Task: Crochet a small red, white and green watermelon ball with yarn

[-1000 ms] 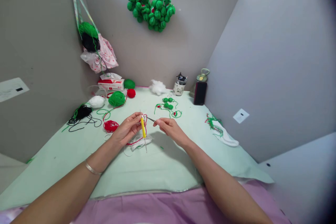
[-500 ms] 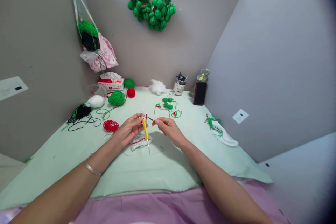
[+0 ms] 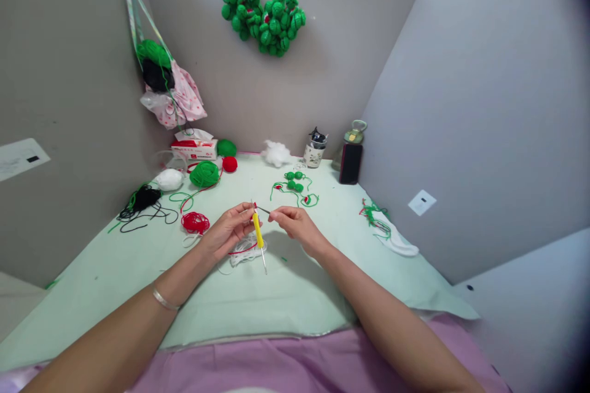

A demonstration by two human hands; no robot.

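Red piece is sitting at the left fingertips, above the counter, too small for its shape to be told. Taking it as the clock's hub, the right hand is standing at 4 o'clock and the left hand between 7 and 8, presumably so both can meet on one tiny spot. At 6, a white skein is lying beneath, seemingly within easy reach. A green ball is resting at 10 and a red skein between 8 and 9, probably leaving the right hand's side free of strands. Left grip is pinching the piece and, apparently, a yellow hook, its lower end pointing to 6, likely out of the way. Right grip is pinching a thin dark tool, its tip aiming at the piece, probably for precise control.
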